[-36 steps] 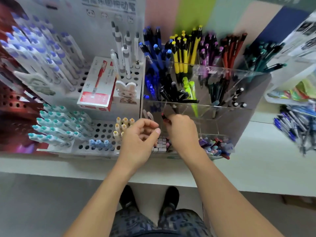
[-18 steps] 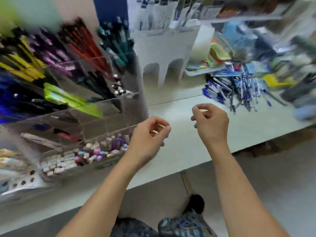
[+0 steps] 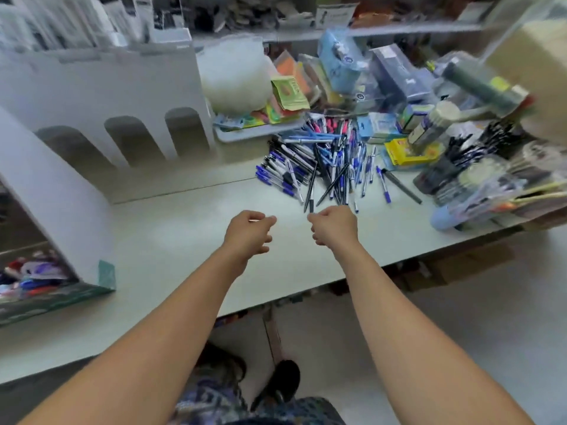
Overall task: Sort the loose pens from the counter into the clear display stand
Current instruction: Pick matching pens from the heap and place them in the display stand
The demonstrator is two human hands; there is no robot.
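Here, both loosely curled, empty hands, left hand (image 3: 249,233) and right hand (image 3: 334,226), hover over the smooth pale counter (image 3: 171,234) just short of the heap of slim plastic pens (image 3: 322,167).

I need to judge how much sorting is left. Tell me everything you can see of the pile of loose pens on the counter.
The pile of loose pens lies on the pale counter, right of centre, just beyond the right hand. It is a tangled heap of slim plastic pens, mostly blue-and-white with several black and a few pink at the back, lying flat and crossed at many angles. Boxes and packets crowd its far and right sides. Neither hand touches it; the left hand is farther off.
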